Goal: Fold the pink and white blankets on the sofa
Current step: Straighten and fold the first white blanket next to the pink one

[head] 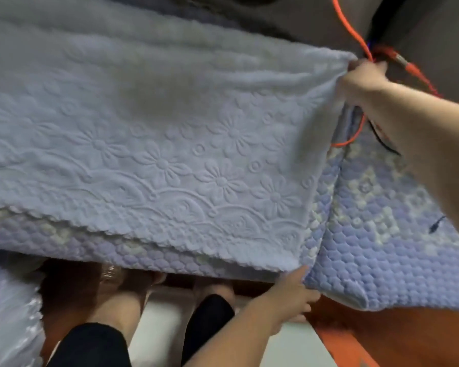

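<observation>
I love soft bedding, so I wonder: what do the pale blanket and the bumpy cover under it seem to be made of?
The blanket looks like plush fleece, matte, with flowers and scallops pressed into its pile. The sofa cover looks like quilted fabric, lilac with pale patches, puffed into small stitched bubbles. The exact fibre cannot be told. The right hand pinches one blanket corner; the left hand touches another.
</observation>
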A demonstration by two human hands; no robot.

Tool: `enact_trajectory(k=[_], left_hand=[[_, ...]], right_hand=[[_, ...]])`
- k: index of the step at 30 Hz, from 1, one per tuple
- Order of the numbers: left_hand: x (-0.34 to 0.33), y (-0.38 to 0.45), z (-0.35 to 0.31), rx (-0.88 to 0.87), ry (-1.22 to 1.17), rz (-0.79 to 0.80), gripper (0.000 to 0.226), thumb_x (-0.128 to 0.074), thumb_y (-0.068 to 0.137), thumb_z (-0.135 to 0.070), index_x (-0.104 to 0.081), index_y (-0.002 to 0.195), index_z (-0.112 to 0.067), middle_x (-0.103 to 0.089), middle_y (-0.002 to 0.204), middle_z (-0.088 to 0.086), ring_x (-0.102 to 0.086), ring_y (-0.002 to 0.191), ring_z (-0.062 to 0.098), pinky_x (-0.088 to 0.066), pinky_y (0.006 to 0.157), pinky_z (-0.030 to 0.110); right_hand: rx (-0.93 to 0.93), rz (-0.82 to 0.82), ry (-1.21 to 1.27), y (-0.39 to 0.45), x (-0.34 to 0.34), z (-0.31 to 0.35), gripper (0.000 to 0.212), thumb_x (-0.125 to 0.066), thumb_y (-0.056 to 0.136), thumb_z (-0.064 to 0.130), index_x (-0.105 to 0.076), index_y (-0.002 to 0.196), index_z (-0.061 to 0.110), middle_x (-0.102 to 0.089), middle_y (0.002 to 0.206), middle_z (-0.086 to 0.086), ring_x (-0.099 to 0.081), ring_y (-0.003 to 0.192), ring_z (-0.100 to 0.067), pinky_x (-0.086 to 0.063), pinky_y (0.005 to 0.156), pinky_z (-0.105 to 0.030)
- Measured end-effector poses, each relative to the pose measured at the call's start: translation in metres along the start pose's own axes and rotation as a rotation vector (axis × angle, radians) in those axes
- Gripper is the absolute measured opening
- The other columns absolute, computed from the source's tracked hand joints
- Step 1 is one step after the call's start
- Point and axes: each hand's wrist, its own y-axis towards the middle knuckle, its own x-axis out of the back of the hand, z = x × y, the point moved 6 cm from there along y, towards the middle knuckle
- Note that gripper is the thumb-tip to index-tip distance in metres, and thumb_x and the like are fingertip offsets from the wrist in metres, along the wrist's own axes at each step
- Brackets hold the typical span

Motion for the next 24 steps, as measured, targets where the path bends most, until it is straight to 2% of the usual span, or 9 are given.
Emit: enact_trajectory(k=[2, 4, 6, 9, 12, 14, 17, 21, 24], left_hand=[[-0.002, -0.012, 0.004, 0.073, 0.098, 0.090, 0.059, -0.057, 0.099, -0.026, -0.034, 0.151, -0.041, -0.059, 0.127, -0.008, -0.062, 0.114, 0.015, -0.048, 0.089, 0.024], [0.026, -0.035, 0.003, 0.049, 0.091, 0.014, 0.043, -0.060, 0.097, -0.024, -0.053, 0.140, -0.028, -0.066, 0.121, 0.001, -0.068, 0.098, 0.013, -0.050, 0.080, 0.022], [0.085, -0.071, -0.002, -0.038, -0.022, -0.200, 0.030, -0.063, 0.093, -0.015, -0.063, 0.124, -0.014, -0.071, 0.098, 0.005, -0.067, 0.076, 0.013, -0.050, 0.067, 0.024], [0.212, -0.158, -0.006, -0.161, -0.161, -0.542, 0.017, -0.054, 0.096, 0.000, -0.060, 0.111, -0.002, -0.072, 0.074, 0.008, -0.067, 0.059, 0.017, -0.049, 0.052, 0.022], [0.346, -0.266, 0.009, -0.230, -0.221, -0.832, 0.019, -0.041, 0.100, 0.005, -0.055, 0.110, -0.003, -0.070, 0.069, 0.013, -0.066, 0.045, 0.014, -0.048, 0.041, 0.019], [0.419, -0.340, 0.027, -0.234, -0.276, -1.042, 0.019, -0.040, 0.103, -0.001, -0.053, 0.115, -0.010, -0.064, 0.081, 0.015, -0.067, 0.047, 0.014, -0.050, 0.045, 0.019], [0.500, -0.429, 0.042, -0.323, -0.406, -1.254, 0.022, -0.040, 0.105, -0.009, -0.049, 0.124, -0.014, -0.061, 0.088, 0.012, -0.063, 0.069, 0.023, -0.050, 0.066, 0.031], [0.598, -0.494, 0.034, -0.499, -0.630, -1.241, 0.012, -0.044, 0.104, -0.017, -0.054, 0.100, -0.021, -0.054, 0.090, 0.006, -0.057, 0.075, 0.020, -0.048, 0.071, 0.032], [0.652, -0.515, 0.016, -0.592, -0.765, -1.077, 0.016, -0.045, 0.103, -0.026, -0.053, 0.116, -0.022, -0.056, 0.099, 0.002, -0.057, 0.086, 0.019, -0.047, 0.076, 0.032]], right_hand=[[0.091, -0.075, -0.134, -0.026, -0.011, -0.002, 0.062, -0.047, 0.094, 0.022, -0.029, 0.152, 0.011, -0.025, 0.158, -0.019, -0.034, 0.138, -0.040, -0.027, 0.115, -0.039], [0.287, -0.207, -0.189, -0.070, -0.027, -0.002, 0.070, -0.048, 0.081, 0.011, -0.032, 0.149, 0.007, -0.023, 0.158, -0.021, -0.035, 0.133, -0.044, -0.027, 0.113, -0.042], [0.378, -0.221, -0.138, -0.116, -0.047, -0.006, 0.072, -0.048, 0.073, 0.008, -0.039, 0.145, 0.005, -0.024, 0.156, -0.025, -0.033, 0.135, -0.045, -0.025, 0.115, -0.042], [0.475, -0.063, -0.141, -0.179, -0.095, 0.007, 0.068, -0.053, 0.073, 0.003, -0.045, 0.141, 0.002, -0.029, 0.153, -0.030, -0.032, 0.136, -0.048, -0.026, 0.115, -0.049], [0.494, 0.139, -0.205, -0.227, -0.143, 0.040, 0.060, -0.056, 0.080, 0.002, -0.048, 0.140, 0.004, -0.032, 0.151, -0.026, -0.032, 0.134, -0.047, -0.032, 0.111, -0.052], [0.497, 0.228, -0.227, -0.255, -0.169, 0.076, 0.056, -0.054, 0.086, 0.004, -0.048, 0.141, 0.006, -0.033, 0.151, -0.022, -0.031, 0.136, -0.043, -0.035, 0.108, -0.051], [0.543, 0.269, -0.247, -0.295, -0.207, 0.143, 0.052, -0.053, 0.089, 0.005, -0.050, 0.141, 0.008, -0.038, 0.147, -0.018, -0.036, 0.132, -0.040, -0.038, 0.105, -0.047], [0.593, 0.246, -0.202, -0.349, -0.263, 0.239, 0.045, -0.055, 0.089, 0.006, -0.056, 0.134, 0.009, -0.048, 0.139, -0.017, -0.048, 0.124, -0.038, -0.042, 0.099, -0.042], [0.625, 0.252, -0.150, -0.409, -0.315, 0.312, 0.035, -0.057, 0.089, 0.009, -0.063, 0.124, 0.013, -0.055, 0.129, -0.015, -0.059, 0.114, -0.036, -0.048, 0.095, -0.042]])
